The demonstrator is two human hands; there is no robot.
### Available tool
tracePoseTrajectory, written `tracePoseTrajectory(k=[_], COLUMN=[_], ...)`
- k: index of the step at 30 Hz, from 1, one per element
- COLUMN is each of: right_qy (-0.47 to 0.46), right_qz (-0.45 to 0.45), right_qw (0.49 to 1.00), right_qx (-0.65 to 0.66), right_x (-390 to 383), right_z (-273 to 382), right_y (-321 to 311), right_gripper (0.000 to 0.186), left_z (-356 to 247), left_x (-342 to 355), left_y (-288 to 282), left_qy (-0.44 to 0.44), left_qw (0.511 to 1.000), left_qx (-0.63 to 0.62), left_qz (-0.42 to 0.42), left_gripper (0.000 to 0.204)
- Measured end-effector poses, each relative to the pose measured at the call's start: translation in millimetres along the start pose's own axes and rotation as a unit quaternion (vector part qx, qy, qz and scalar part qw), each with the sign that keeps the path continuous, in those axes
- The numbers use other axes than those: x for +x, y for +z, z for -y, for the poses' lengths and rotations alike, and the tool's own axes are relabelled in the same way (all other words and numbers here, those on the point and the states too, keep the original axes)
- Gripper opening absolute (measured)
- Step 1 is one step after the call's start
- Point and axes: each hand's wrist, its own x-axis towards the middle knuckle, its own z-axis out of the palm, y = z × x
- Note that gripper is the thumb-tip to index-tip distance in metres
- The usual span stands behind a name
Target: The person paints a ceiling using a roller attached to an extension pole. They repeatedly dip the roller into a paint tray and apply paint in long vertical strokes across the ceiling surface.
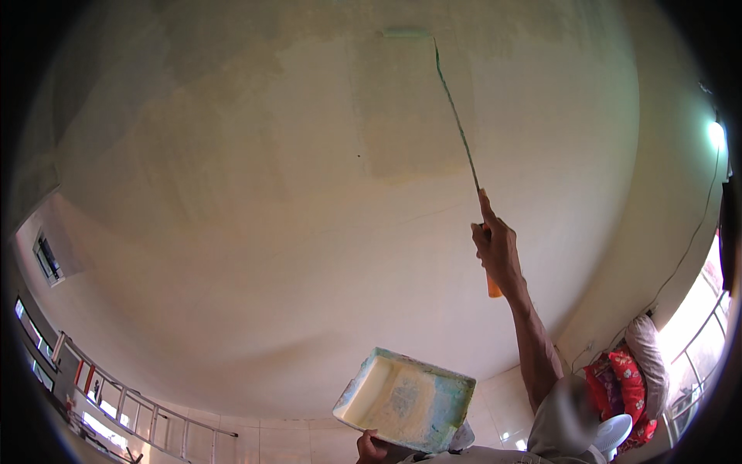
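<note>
My right hand [498,246] is wrapped round the orange handle of a long-framed paint roller [457,116], its index finger stretched along the rod. At the rod's far end, the pale roller sleeve [407,33] lies against the wall [325,255], high up. Darker, damp-looking patches show below and beside the sleeve. Low in the view, my left hand [372,448] grips the near left edge of a paint tray [406,398]. The tray is smeared with cream and bluish-green paint and is tilted; most of the left hand's fingers are hidden beneath it.
A metal ladder [154,414] leans at the lower left. Red floral bundles [627,380] and a grey cushion-like bundle [648,357] are piled by the window at the right. A white fan-like round object [612,433] stands near my right arm. A lit lamp [716,134] hangs at far right.
</note>
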Motion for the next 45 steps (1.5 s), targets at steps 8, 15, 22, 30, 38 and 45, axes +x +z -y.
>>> tracePoseTrajectory(k=[8, 15, 22, 30, 38, 45], right_qy=[0.078, 0.003, 0.022, 0.050, 0.031, 0.020], right_qz=[0.045, 0.019, 0.035, 0.050, 0.030, 0.029], right_qw=[0.993, 1.000, 0.998, 0.995, 0.996, 0.999], right_qx=[0.069, 0.025, -0.045, -0.064, -0.077, -0.041], right_x=[65, 19, -64, -106, -49, 20], right_z=[53, 7, -34, -78, -47, 11], right_y=[-12, 22, 46, 20, 9, 23], right_gripper=[0.062, 0.067, 0.072, 0.071, 0.066, 0.063], left_z=[2, 6, 4, 10, 5, 4], left_x=[2, 9, 3, 10, 5, 1], left_y=[-18, -22, -28, -34, -8, -11], left_qy=[0.005, -0.018, 0.024, 0.040, 0.009, 0.014], left_qw=[1.000, 0.999, 0.994, 0.995, 1.000, 1.000], left_qx=[-0.016, -0.016, 0.107, 0.092, 0.005, -0.013], left_qz=[0.013, -0.042, -0.015, -0.024, -0.012, -0.024], left_gripper=[0.070, 0.066, 0.063, 0.065, 0.071, 0.072])
